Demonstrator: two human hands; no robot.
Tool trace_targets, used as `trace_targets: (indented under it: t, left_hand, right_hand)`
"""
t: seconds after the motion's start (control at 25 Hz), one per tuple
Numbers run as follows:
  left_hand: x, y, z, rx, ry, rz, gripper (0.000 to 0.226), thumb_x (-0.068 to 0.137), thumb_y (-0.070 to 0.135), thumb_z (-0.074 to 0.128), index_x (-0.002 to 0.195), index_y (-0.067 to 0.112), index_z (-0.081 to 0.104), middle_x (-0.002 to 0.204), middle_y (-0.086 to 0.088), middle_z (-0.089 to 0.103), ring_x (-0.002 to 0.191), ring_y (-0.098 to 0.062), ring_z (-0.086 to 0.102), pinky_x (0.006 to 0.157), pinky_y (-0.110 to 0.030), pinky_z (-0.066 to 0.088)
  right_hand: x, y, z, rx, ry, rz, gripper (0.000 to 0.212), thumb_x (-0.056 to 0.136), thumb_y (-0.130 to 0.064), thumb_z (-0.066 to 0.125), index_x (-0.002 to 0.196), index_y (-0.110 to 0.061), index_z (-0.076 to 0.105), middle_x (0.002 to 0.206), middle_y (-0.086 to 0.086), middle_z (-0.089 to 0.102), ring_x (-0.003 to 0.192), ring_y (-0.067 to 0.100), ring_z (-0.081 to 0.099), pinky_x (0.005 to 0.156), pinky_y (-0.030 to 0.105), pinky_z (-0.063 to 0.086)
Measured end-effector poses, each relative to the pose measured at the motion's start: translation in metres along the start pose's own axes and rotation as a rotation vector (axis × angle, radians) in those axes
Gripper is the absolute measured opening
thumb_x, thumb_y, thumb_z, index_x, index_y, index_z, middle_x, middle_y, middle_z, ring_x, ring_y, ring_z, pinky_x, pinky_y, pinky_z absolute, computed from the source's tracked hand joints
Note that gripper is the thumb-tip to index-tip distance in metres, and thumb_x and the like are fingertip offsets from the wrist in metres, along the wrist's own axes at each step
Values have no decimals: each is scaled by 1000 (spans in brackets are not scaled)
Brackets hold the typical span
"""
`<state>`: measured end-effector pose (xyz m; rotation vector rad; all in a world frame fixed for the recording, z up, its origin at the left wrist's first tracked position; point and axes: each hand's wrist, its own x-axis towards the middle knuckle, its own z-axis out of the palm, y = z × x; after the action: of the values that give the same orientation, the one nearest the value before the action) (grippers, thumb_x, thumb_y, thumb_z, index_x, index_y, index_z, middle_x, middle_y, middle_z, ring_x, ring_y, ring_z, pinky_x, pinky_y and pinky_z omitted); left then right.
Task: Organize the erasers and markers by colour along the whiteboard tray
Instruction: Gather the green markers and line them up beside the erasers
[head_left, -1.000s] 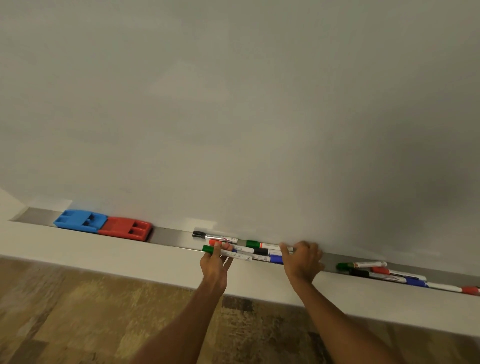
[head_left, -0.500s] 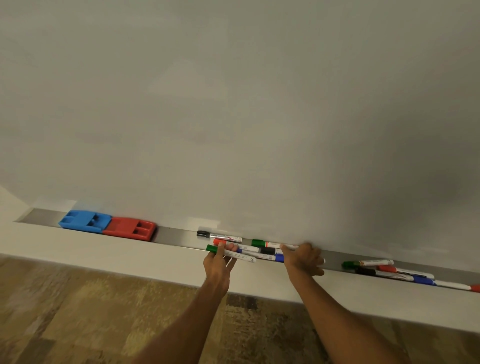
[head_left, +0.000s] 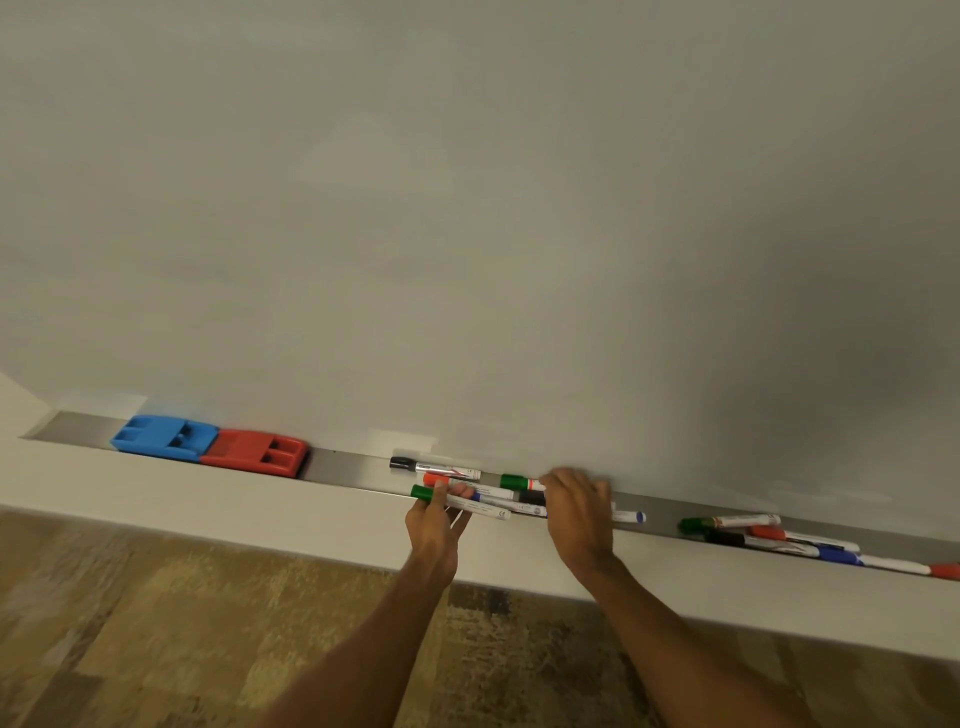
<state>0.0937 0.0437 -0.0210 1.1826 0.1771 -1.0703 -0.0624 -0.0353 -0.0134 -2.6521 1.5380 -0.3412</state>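
Note:
A blue eraser (head_left: 163, 437) and a red eraser (head_left: 255, 452) sit side by side at the left of the metal tray (head_left: 343, 470). A black-capped marker (head_left: 434, 467) lies alone behind a pile of markers. My left hand (head_left: 436, 525) pinches a green-capped marker (head_left: 457, 502) at the pile's left end, next to a red-capped marker (head_left: 467, 486). My right hand (head_left: 576, 512) rests, fingers bent, over the pile's right end, covering parts of a second green marker (head_left: 519, 482), a black marker (head_left: 531, 498) and a blue marker (head_left: 626, 516).
A second cluster of markers (head_left: 779, 538), green, red, black and blue, lies further right in the tray, with a red-capped one (head_left: 943, 570) at the frame's edge. The whiteboard (head_left: 467, 234) fills the upper view. Below the ledge is patterned carpet (head_left: 156, 634).
My right hand has slid a little left over the pile, uncovering the blue marker's right end. My left hand stays pinched on the green marker.

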Motion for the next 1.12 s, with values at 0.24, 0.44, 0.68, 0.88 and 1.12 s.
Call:
trace_targets:
  t: [0.24, 0.44, 0.68, 0.88, 1.12]
  left_hand:
    - [-1, -2, 2, -2, 16, -1, 32, 98, 17, 51, 122, -4, 55, 99, -19, 67, 90, -31, 68, 86, -46, 55]
    - [-1, -3, 2, -4, 14, -6, 30, 97, 16, 52, 120, -3, 57, 100, -20, 68, 92, -32, 68, 87, -48, 55]
    - [1, -4, 2, 12, 28, -6, 30, 97, 16, 52, 122, -2, 56, 109, -23, 66, 101, -36, 66, 84, -45, 54]
    - [4, -6, 1, -2, 23, -13, 28, 98, 15, 51, 119, -2, 57, 96, -18, 68, 90, -30, 68, 92, -49, 52]
    - [6, -7, 0, -3, 25, -7, 29, 97, 15, 52, 120, -3, 56, 103, -21, 66, 92, -32, 68, 93, -49, 51]
  right_hand:
    - [12, -10, 2, -205, -252, -161, 28, 87, -16, 64, 115, -13, 60, 113, 7, 67, 103, 25, 63, 93, 37, 42]
    - [15, -17, 7, -238, -297, -115, 37, 88, -15, 63, 122, -10, 53, 124, 12, 59, 114, 29, 55, 100, 43, 37]
    - [19, -19, 8, -219, -323, -79, 34, 88, -19, 63, 119, -9, 55, 124, 12, 53, 116, 29, 50, 100, 43, 39]
    - [19, -21, 5, -256, -325, -105, 30, 90, -18, 59, 118, -7, 54, 124, 15, 56, 116, 32, 51, 101, 44, 37]
    - [20, -25, 2, -258, -330, -109, 32, 90, -22, 61, 118, -9, 54, 121, 14, 61, 113, 31, 56, 100, 42, 38]
